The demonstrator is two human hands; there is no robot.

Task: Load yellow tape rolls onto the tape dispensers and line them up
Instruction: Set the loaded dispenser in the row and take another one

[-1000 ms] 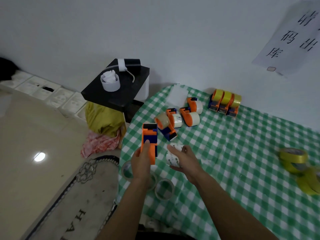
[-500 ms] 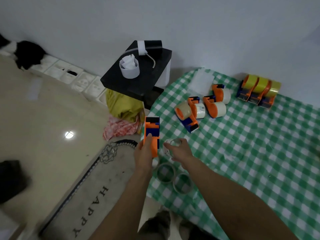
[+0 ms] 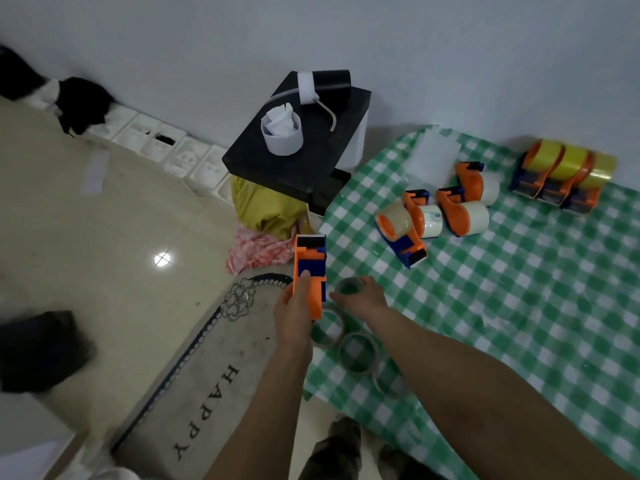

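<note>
Orange-and-blue tape dispenser is gripped in the left hand (thumb along its top) over the edge of the table; a blurred clear tape roll, half hidden, is clasped in the curled right hand.

1. An orange-blue dispenser is gripped in the left hand, approx. upright, at the desk edge.
2. A clear roll is held by the right hand, just beside the dispenser.
3. Two more clear rolls are laid flat on the desk near the wrists.
4. Three yellow-tape dispensers are lined up side by side, far right, by the wall.
5. Several dispensers w/ white or clear tape are clustered mid-desk.
</note>
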